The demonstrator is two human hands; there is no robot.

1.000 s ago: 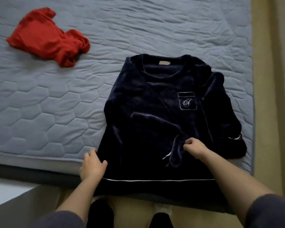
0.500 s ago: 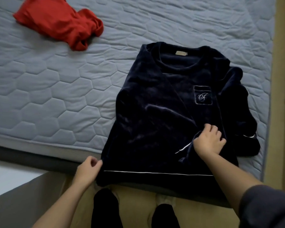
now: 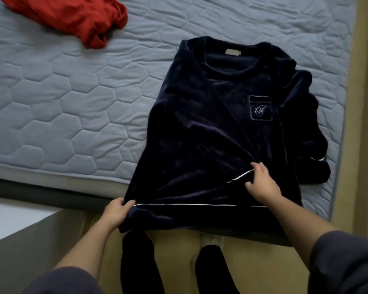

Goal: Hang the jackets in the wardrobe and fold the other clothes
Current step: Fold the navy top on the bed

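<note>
Your left hand (image 3: 117,215) has a closed grip on the bottom-left hem corner of the dark navy velvety sweatshirt (image 3: 200,134), fingers curled round the edge right by the white piping line. Your right hand (image 3: 261,184) has its grip pinched on the piped cuff of the sleeve that's folded across the front, thumb underneath, fingers over the top.

The sweatshirt lies face up on the near right part of the grey quilted mattress (image 3: 51,92), collar pointing away from you, hem hanging just over the bed's near edge. Its other sleeve is bunched along the right side, close to the mattress edge. The small embroidered chest pocket (image 3: 260,107) is showing.

Well apart, up at the top left, sits a crumpled red garment (image 3: 72,15), not folded. Below the hem you've got your feet in black socks (image 3: 210,270) on the tan floor (image 3: 179,262).
</note>
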